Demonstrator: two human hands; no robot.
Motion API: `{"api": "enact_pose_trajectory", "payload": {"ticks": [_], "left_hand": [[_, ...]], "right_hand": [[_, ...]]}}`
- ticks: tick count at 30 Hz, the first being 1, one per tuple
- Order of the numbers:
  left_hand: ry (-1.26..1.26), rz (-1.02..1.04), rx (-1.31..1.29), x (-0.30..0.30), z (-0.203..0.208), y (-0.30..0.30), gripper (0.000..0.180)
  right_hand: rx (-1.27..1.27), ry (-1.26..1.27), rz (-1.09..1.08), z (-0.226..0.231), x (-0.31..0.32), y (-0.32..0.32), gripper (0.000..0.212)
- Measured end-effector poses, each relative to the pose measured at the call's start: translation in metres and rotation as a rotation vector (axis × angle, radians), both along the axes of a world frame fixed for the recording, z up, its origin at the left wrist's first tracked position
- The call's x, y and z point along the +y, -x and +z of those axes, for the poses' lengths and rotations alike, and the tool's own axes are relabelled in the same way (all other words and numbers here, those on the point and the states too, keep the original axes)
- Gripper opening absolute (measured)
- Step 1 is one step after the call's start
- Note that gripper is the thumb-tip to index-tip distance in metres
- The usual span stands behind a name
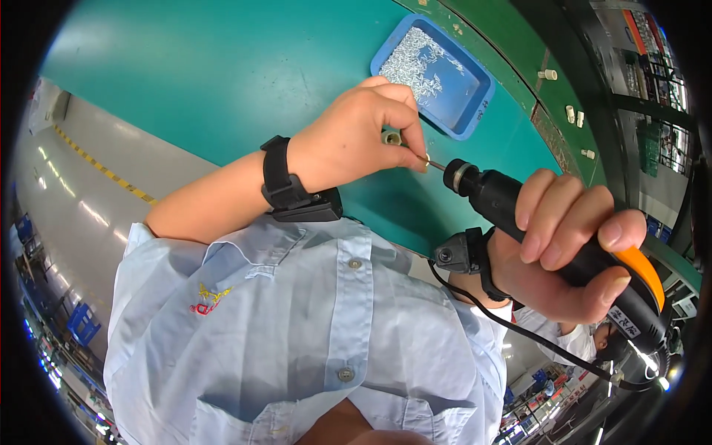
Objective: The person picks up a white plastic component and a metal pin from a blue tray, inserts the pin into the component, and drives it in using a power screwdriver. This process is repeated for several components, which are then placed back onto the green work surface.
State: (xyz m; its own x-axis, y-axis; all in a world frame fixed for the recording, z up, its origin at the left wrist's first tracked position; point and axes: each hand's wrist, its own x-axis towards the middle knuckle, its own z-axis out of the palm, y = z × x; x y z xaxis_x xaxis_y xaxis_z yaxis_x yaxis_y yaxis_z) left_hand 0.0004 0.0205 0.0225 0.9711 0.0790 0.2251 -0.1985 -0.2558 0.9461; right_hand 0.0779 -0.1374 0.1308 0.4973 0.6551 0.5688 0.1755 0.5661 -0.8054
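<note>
My right hand (571, 233) is wrapped round a black electric screwdriver (497, 194) with an orange strip on its grip. Its thin bit (436, 165) points left, toward the fingertips of my left hand (363, 133). Thumb and forefinger of that hand are pinched at the bit's tip, on what looks like a small screw (426, 159). A cream, hollow, round part (391, 138) shows between the curled fingers; whether they grip it or it lies below them I cannot tell. Just beyond stands a blue tray (478, 111) with many small silver screws (415, 63) in it.
The green mat (185, 67) covers the worktop. Several cream cylindrical parts (547, 75) lie on the strip at the right, beside a dark metal frame (586, 67). A black cable (534, 337) loops below my right hand. Another person (578, 343) is behind at the lower right.
</note>
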Motion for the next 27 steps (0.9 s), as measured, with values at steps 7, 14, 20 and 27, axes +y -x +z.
{"api": "enact_pose_trajectory", "payload": {"ticks": [7, 14, 20, 27], "left_hand": [[0.119, 0.002, -0.056, -0.002, -0.013, 0.003, 0.019], [-0.162, 0.083, 0.083, 0.002, -0.033, 0.005, 0.026], [-0.129, 0.024, 0.094, 0.004, -0.034, 0.003, 0.026], [-0.161, 0.047, 0.096, 0.004, -0.033, 0.005, 0.025]], "right_hand": [[-0.039, 0.0, 0.005, -0.011, 0.015, 0.003, 0.032], [0.042, 0.018, -0.156, -0.032, 0.023, 0.0, 0.028], [0.066, 0.134, -0.245, -0.037, 0.026, 0.003, 0.026], [0.076, 0.173, -0.251, -0.043, 0.031, 0.003, 0.023]]}}
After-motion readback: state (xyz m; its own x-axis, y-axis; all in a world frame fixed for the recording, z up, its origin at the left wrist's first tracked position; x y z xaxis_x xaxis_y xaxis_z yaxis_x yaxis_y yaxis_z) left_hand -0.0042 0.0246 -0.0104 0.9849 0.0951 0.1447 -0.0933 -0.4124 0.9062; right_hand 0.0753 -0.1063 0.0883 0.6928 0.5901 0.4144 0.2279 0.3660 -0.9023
